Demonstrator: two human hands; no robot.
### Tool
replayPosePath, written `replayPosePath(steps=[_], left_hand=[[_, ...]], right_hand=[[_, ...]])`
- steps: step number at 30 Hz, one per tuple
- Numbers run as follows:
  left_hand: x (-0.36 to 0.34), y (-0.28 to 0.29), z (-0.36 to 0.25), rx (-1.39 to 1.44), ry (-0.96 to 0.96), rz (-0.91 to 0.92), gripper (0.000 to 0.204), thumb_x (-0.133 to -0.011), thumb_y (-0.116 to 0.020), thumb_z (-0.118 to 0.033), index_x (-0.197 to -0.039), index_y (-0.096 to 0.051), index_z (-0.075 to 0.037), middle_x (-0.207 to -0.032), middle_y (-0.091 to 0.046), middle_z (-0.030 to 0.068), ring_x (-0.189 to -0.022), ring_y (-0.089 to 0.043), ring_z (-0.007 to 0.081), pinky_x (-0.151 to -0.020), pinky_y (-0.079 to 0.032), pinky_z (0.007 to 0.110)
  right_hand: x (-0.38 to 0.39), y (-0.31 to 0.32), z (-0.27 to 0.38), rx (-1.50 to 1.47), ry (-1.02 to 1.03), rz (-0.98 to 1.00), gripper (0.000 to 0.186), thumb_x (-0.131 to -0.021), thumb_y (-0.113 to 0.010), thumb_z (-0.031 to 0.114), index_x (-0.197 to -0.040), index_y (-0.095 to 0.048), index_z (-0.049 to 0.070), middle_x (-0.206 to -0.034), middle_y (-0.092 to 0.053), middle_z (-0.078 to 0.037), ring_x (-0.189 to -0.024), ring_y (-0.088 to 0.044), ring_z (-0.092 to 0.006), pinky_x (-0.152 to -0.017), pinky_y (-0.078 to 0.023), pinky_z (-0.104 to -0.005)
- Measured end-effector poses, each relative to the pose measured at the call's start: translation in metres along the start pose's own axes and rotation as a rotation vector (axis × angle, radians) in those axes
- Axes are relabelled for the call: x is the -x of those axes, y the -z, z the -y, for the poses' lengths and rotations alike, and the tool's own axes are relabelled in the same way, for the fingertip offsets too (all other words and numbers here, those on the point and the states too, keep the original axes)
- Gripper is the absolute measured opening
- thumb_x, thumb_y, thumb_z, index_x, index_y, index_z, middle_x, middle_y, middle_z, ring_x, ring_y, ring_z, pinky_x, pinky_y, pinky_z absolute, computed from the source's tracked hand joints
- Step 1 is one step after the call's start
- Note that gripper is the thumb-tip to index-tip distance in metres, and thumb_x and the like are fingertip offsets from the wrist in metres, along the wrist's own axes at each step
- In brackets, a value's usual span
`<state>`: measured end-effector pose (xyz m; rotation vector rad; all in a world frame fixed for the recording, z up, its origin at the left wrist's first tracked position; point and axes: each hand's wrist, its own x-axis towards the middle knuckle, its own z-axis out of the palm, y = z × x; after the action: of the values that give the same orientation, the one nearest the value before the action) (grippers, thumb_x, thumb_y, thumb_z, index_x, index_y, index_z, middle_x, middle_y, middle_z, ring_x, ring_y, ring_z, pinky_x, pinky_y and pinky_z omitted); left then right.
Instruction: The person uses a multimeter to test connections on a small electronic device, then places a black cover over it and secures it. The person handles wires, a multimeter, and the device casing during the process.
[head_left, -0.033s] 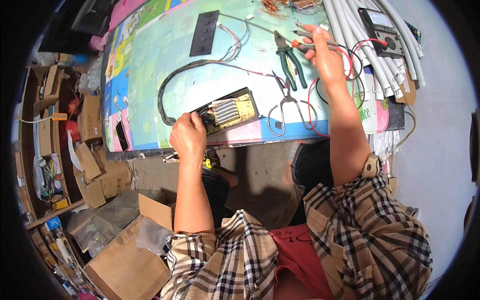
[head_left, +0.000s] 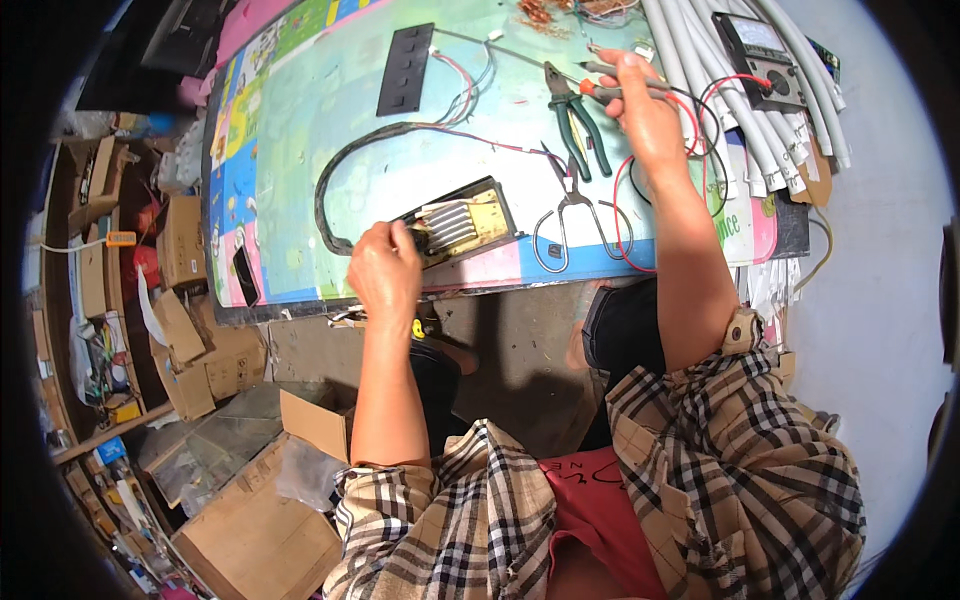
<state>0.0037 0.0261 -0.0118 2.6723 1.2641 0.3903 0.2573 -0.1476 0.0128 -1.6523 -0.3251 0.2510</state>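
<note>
My left hand [head_left: 384, 266], fingers closed, grips the near left end of an open black case [head_left: 497, 192] at the table's front edge. A yellowish circuit board [head_left: 485, 219] with grey ribbed strips lies in the case; my fingers hide its left end. A black-sleeved cable bundle [head_left: 322, 195] curves from there toward a black strip panel [head_left: 405, 70]. My right hand [head_left: 645, 110] is closed on test probes [head_left: 597, 68], held above the table at the right. Red and black leads join them to an analog multimeter [head_left: 762, 60]. Green-handled pliers [head_left: 580, 120] and scissors [head_left: 572, 205] lie between my hands.
White plastic tubes [head_left: 690, 60] lie along the table's right side, under the multimeter. Copper wire scraps [head_left: 545, 15] sit at the far edge. A dark phone-like slab [head_left: 245, 275] lies near the left front corner. Cardboard boxes [head_left: 255, 530] and shelves [head_left: 70, 300] stand at the left.
My left hand has shifted slightly right at the end of the case. My right hand and the probes have hardly moved.
</note>
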Motion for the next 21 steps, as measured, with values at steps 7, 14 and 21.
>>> replayPosePath(steps=[7,14,21], left_hand=[[-0.011,-0.049,-0.1,0.382,-0.494,0.108,0.012,-0.081,-0.063,-0.01,-0.091,-0.069,-0.006,-0.086,-0.064,0.0139,-0.083,-0.064,0.0309,-0.073,-0.05,0.039],[-0.022,-0.101,-0.134,0.153,-0.749,0.379,0.028,-0.075,-0.056,-0.002,-0.099,-0.068,-0.012,-0.103,-0.059,0.0117,-0.09,-0.063,0.0316,-0.077,-0.052,0.041],[-0.02,-0.091,-0.129,0.49,-0.585,0.122,0.018,-0.078,-0.066,-0.005,-0.093,-0.069,-0.014,-0.108,-0.057,0.013,-0.082,-0.063,0.0343,-0.071,-0.052,0.041]], right_hand=[[-0.009,-0.003,-0.015,0.001,0.059,-0.006,0.046,-0.098,-0.038,0.046,-0.113,-0.06,0.01,-0.098,-0.066,-0.009,-0.091,-0.062,-0.0186,-0.076,-0.047,-0.0318],[-0.009,0.002,-0.013,-0.054,-0.038,0.047,0.045,-0.097,-0.043,0.044,-0.109,-0.062,0.005,-0.099,-0.067,-0.009,-0.084,-0.062,-0.0162,-0.073,-0.049,-0.0294],[-0.009,0.002,-0.015,-0.114,-0.05,0.029,0.045,-0.097,-0.045,0.044,-0.108,-0.065,0.005,-0.093,-0.066,-0.006,-0.072,-0.057,-0.0089,-0.064,-0.045,-0.0239]])
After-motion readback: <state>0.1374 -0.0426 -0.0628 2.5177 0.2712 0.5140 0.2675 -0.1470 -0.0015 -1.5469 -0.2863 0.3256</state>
